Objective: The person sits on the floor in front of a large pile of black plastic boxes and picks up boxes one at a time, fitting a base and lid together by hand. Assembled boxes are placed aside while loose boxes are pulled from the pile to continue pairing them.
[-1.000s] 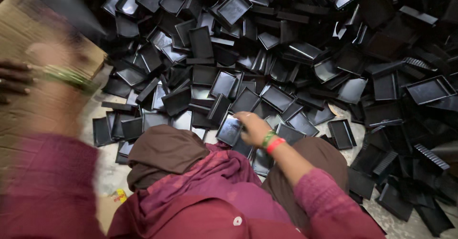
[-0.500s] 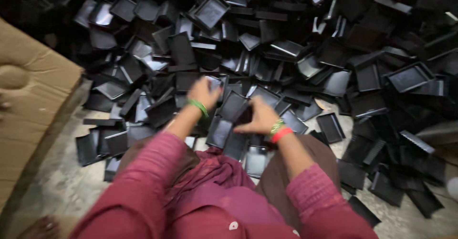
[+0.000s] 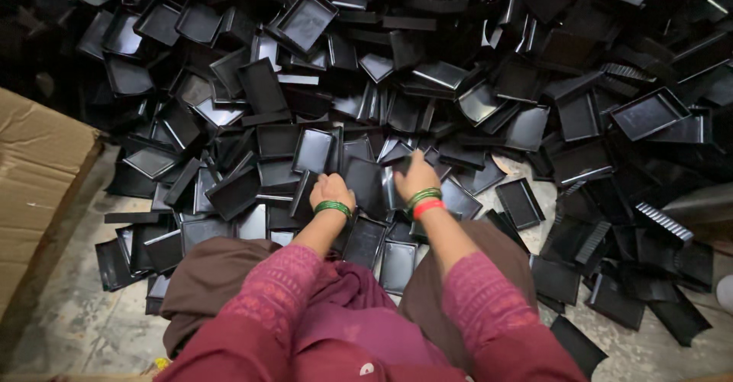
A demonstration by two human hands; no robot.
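Two hands are seen reaching into the near edge of a large heap of black trays (image 3: 427, 77). The left hand (image 3: 331, 191), ringed at the wrist by green bangles (image 3: 332, 207), is curled with its fingers bent down onto a dark tray (image 3: 365, 185) standing between the two hands; whether that tray is truly gripped cannot be told. The right hand (image 3: 416, 174), marked by green and red bangles (image 3: 424, 201), is laid partly open, its fingers spread across the trays just beyond it, and no firm grasp can be made out. Shallow rectangular trays are piled loosely, tilted and overlapped, across most of the view. A grey concrete floor (image 3: 84, 321) is shown beneath them, and a flattened cardboard sheet (image 3: 34, 176) is lain at the left. Maroon sleeves (image 3: 489, 313) and brown clothing over the knees are seen at the bottom.
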